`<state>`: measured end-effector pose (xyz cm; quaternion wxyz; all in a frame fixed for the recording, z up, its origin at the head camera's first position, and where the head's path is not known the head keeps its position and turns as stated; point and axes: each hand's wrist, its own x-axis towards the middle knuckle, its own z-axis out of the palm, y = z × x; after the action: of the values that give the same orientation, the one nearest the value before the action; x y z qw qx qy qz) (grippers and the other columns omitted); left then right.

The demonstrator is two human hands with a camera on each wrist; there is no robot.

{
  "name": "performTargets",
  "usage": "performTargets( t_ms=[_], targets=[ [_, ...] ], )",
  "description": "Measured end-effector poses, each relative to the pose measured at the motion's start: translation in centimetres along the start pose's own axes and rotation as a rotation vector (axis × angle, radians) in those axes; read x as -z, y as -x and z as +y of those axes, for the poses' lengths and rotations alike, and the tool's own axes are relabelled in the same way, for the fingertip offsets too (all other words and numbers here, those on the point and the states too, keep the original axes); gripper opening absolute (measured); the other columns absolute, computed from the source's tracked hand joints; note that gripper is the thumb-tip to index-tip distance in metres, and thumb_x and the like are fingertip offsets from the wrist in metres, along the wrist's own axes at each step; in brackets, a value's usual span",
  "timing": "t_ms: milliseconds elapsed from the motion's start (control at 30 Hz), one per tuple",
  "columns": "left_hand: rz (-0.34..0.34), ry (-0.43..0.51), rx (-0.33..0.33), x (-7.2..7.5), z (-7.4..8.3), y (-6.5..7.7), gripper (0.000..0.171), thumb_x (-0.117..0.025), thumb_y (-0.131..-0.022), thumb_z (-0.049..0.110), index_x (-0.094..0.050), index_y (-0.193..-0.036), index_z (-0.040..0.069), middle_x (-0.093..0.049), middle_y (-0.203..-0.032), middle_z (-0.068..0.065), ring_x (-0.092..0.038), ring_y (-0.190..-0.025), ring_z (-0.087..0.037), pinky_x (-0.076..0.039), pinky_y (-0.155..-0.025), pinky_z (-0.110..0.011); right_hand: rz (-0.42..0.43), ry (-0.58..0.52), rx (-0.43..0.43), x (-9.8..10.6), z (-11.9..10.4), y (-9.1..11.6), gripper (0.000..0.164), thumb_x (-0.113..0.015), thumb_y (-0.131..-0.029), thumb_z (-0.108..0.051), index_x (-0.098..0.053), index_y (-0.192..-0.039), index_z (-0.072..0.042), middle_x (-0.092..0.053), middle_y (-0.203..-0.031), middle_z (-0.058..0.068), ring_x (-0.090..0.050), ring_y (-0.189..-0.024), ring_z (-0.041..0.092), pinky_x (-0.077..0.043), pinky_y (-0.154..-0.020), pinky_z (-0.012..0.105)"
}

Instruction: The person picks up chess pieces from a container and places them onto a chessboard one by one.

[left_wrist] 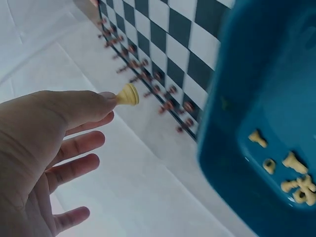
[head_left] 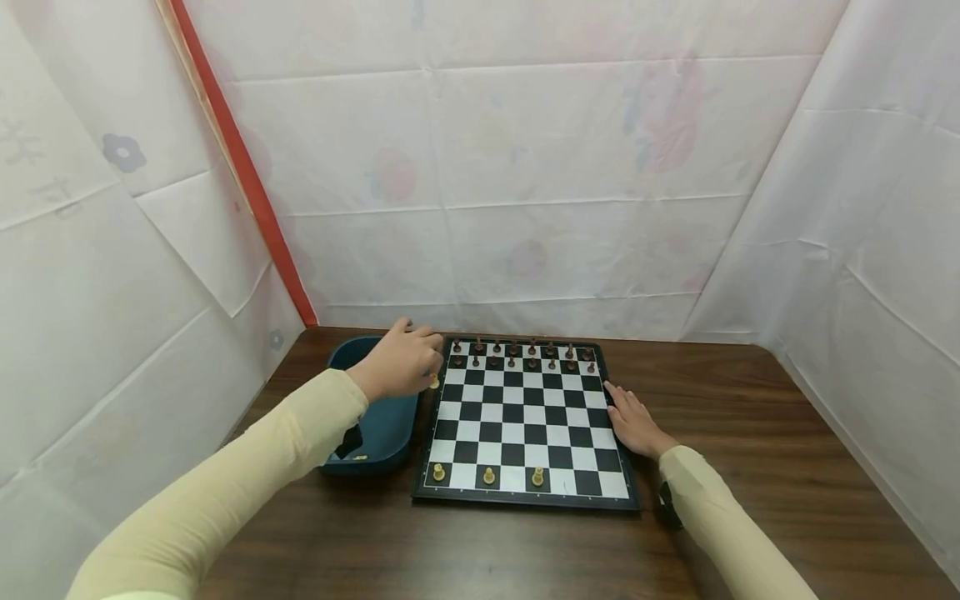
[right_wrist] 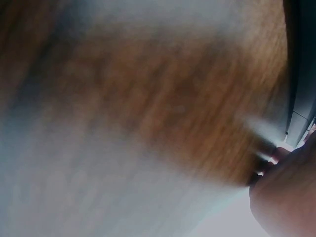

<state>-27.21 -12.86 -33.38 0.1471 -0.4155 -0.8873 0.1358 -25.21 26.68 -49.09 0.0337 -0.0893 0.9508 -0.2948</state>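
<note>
Between its thumb and finger my left hand [head_left: 402, 360] pinches a cream chess piece [left_wrist: 128, 95], base outward; the other fingers are spread. This hand is above the blue bin [head_left: 396, 425], close to the left edge of the chessboard [head_left: 512, 411]. My right hand [head_left: 636, 421] lies at the board's right edge, fingers extended and touching it. On the near row stand three cream pieces, among them a left one [head_left: 438, 472], a middle one [head_left: 489, 476] and a right one [head_left: 537, 477]. Dark red-brown pieces [head_left: 512, 362] fill the two far rows.
Several loose cream pieces [left_wrist: 295, 162] lie in the bin, seen in the left wrist view. The wooden table [head_left: 712, 392] carries board and bin. White sheeting [head_left: 487, 167] hangs behind and at both sides, with a red strip [head_left: 247, 167] at the left.
</note>
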Motion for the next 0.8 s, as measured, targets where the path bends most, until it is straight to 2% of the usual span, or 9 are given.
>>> performTargets(
  t_ms=[367,600,800],
  targets=[
    [0.108,-0.017,-0.128,1.3,3.6,-1.6,0.011,-0.077,-0.078,0.033,-0.075,-0.079,0.023,-0.061,-0.091,0.003,-0.053,-0.088,-0.018,-0.039,-0.084,-0.047,0.002,0.011,-0.004,-0.1,0.2,-0.1,0.05,-0.027,-0.102,-0.013,-0.018,-0.148,0.006,-0.016,-0.147,0.037,-0.009,-0.136,0.053,-0.007,-0.106,0.063],
    [0.141,-0.01,-0.175,1.7,5.4,-3.0,0.009,-0.076,-0.08,0.033,-0.074,-0.079,0.024,-0.059,-0.09,0.004,-0.052,-0.088,-0.017,-0.039,-0.09,-0.05,0.008,0.008,-0.002,0.2,0.0,0.1,0.05,-0.027,-0.102,-0.012,-0.018,-0.148,0.006,-0.016,-0.147,0.038,-0.009,-0.136,0.053,-0.007,-0.105,0.064],
    [0.139,0.005,-0.234,1.8,7.9,-5.1,0.008,-0.072,-0.083,0.032,-0.074,-0.082,0.025,-0.059,-0.091,0.006,-0.05,-0.087,-0.014,-0.038,-0.089,-0.045,0.011,0.01,-0.004,0.5,0.1,0.2,0.05,-0.027,-0.101,-0.011,-0.018,-0.147,0.006,-0.016,-0.147,0.038,-0.009,-0.136,0.053,-0.007,-0.105,0.064]
  ],
)
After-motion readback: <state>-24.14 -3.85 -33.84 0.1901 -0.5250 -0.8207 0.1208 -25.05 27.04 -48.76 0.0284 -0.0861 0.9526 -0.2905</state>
